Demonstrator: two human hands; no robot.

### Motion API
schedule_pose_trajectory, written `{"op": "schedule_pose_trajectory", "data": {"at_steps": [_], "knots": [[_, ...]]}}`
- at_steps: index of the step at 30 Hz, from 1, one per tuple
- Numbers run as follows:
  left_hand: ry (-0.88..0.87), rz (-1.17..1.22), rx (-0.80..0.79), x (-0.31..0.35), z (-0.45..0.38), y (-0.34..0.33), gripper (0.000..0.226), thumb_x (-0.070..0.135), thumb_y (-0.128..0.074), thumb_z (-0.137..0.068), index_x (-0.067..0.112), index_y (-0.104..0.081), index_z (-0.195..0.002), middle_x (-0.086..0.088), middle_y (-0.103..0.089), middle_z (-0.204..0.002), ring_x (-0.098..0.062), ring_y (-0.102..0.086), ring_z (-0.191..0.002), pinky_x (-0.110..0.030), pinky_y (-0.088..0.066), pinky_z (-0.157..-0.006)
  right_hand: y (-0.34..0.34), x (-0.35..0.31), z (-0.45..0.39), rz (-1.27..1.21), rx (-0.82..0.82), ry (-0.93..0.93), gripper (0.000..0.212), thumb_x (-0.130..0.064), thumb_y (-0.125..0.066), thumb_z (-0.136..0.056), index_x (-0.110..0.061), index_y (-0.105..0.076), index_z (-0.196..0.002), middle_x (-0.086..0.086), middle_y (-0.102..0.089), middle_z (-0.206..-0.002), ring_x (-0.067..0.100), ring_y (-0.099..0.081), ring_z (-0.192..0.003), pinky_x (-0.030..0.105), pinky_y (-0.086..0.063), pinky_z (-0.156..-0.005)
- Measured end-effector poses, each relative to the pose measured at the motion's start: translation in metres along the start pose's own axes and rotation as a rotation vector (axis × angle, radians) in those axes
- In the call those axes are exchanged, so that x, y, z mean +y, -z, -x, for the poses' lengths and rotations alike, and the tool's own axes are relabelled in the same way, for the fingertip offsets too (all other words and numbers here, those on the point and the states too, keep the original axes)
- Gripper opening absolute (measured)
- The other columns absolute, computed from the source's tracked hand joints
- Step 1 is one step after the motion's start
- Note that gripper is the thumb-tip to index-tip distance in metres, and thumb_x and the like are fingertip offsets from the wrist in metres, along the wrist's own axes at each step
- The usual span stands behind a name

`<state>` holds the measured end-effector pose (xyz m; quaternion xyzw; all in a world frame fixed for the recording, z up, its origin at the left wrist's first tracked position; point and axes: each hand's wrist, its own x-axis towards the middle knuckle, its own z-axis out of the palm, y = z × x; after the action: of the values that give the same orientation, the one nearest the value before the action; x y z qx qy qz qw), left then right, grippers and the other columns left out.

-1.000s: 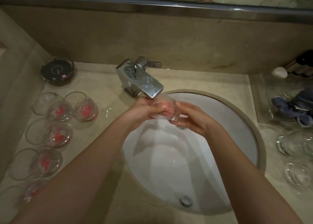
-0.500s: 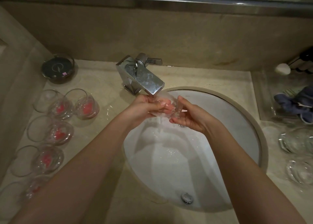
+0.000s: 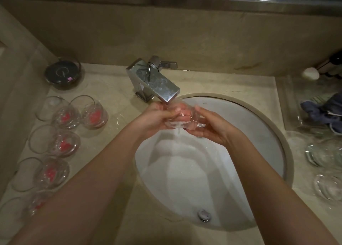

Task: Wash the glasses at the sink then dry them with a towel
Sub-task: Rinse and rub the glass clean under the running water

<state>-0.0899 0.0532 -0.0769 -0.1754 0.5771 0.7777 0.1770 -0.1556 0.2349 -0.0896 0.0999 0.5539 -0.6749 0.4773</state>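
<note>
**Glass held under running tap**

Nearest, two bare forearms reach over a round white sink (image 3: 259,133) with a metal drain plug (image 3: 204,215). Since a second ago the hands have risen slightly toward the spout, and the right fingers have spread further along the glass. The left hand (image 3: 155,118) and right hand (image 3: 209,128) both curl their fingers around a small clear glass (image 3: 182,118), held on its side just under the angular chrome tap (image 3: 157,83); a thin stream of water falls from it into the basin. On the beige marble counter (image 3: 118,89), left, clear rounded glasses (image 3: 94,113) hold pink residue. Right lie clean glasses (image 3: 322,154) and, farther back, a crumpled blue-grey towel (image 3: 322,113).
</note>
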Motion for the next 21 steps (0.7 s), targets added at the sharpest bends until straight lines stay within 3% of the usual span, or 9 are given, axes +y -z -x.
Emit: {"op": "schedule_pose_trajectory", "data": {"at_steps": [2,3,6,8,11,13,15,17,21], "knots": [[-0.001,-0.015,0.001,0.0005,0.0003,-0.0026,0.018,0.008,-0.058,-0.091,0.012,-0.066,-0.106,-0.011,-0.073,-0.103,-0.017,-0.072,-0.088,-0.03,-0.056,-0.077,-0.0032,-0.0009,-0.0001,-0.009,0.035,-0.128,0.049,-0.051,-0.054,-0.09,-0.006,-0.064,-0.108,0.019,-0.067,-0.098,0.03,-0.071,-0.079,0.032,-0.06,-0.062],[-0.003,-0.013,0.002,0.0004,0.0005,-0.0035,0.018,0.008,-0.059,-0.091,0.012,-0.066,-0.106,-0.01,-0.073,-0.101,-0.017,-0.073,-0.087,-0.029,-0.056,-0.075,-0.0039,-0.0023,0.0001,0.022,0.033,-0.157,0.051,-0.052,-0.052,-0.092,-0.005,-0.063,-0.109,0.02,-0.066,-0.099,0.03,-0.071,-0.077,0.03,-0.06,-0.06],[-0.004,-0.016,-0.024,0.0008,0.0025,-0.0024,0.023,0.013,-0.063,-0.086,0.014,-0.07,-0.108,-0.012,-0.072,-0.102,-0.022,-0.071,-0.093,-0.037,-0.056,-0.087,-0.0021,-0.0004,-0.0004,0.058,-0.023,-0.062,0.03,-0.03,-0.056,-0.095,-0.01,-0.061,-0.116,0.015,-0.064,-0.105,0.026,-0.07,-0.079,0.028,-0.059,-0.068],[0.003,-0.079,-0.047,0.0009,0.004,-0.0008,0.022,0.011,-0.059,-0.092,0.023,-0.074,-0.102,-0.011,-0.072,-0.103,-0.022,-0.07,-0.098,-0.038,-0.052,-0.095,0.0004,0.002,-0.0016,0.07,-0.056,0.056,0.031,-0.015,-0.063,-0.089,-0.018,-0.061,-0.12,0.006,-0.064,-0.111,0.022,-0.068,-0.088,0.031,-0.057,-0.078],[0.013,-0.123,-0.062,-0.0014,0.0038,0.0006,0.02,0.012,-0.056,-0.094,0.017,-0.069,-0.109,-0.003,-0.076,-0.097,-0.016,-0.071,-0.097,-0.028,-0.054,-0.086,-0.0037,0.0003,-0.0009,0.01,-0.064,-0.021,0.041,-0.034,-0.066,-0.081,-0.011,-0.064,-0.114,0.01,-0.069,-0.1,0.022,-0.071,-0.085,0.031,-0.06,-0.072],[0.024,-0.104,-0.062,-0.0037,0.0041,0.0019,0.022,0.016,-0.061,-0.09,0.013,-0.068,-0.111,-0.006,-0.075,-0.099,-0.017,-0.071,-0.097,-0.027,-0.054,-0.085,-0.0061,-0.0006,-0.0008,0.046,-0.07,-0.061,0.037,-0.04,-0.061,-0.087,-0.01,-0.068,-0.106,0.01,-0.07,-0.091,0.019,-0.071,-0.075,0.027,-0.059,-0.065],[0.021,-0.08,-0.06,-0.0053,0.0049,0.0033,0.03,0.021,-0.066,-0.086,0.01,-0.069,-0.113,-0.012,-0.074,-0.103,-0.023,-0.07,-0.101,-0.033,-0.053,-0.093,-0.0053,0.0015,-0.0027,0.108,-0.087,0.009,0.018,-0.024,-0.062,-0.091,-0.017,-0.069,-0.106,0.007,-0.068,-0.099,0.019,-0.07,-0.081,0.026,-0.058,-0.069],[0.02,-0.058,-0.05,-0.0063,0.0043,0.0032,0.029,0.02,-0.063,-0.087,0.01,-0.068,-0.115,-0.01,-0.074,-0.101,-0.022,-0.07,-0.1,-0.033,-0.053,-0.092,-0.0028,0.0048,-0.0059,0.126,-0.073,0.09,0.033,-0.013,-0.068,-0.084,-0.019,-0.062,-0.116,0.006,-0.064,-0.11,0.021,-0.067,-0.093,0.029,-0.056,-0.073],[0.019,-0.056,-0.046,-0.0046,0.0032,0.0016,0.027,0.018,-0.062,-0.086,0.012,-0.068,-0.112,-0.007,-0.074,-0.103,-0.019,-0.071,-0.098,-0.031,-0.054,-0.088,-0.0081,0.004,-0.0055,0.045,-0.026,-0.046,0.05,-0.051,-0.058,-0.084,-0.009,-0.066,-0.11,0.014,-0.068,-0.101,0.023,-0.069,-0.086,0.03,-0.059,-0.067]]}}
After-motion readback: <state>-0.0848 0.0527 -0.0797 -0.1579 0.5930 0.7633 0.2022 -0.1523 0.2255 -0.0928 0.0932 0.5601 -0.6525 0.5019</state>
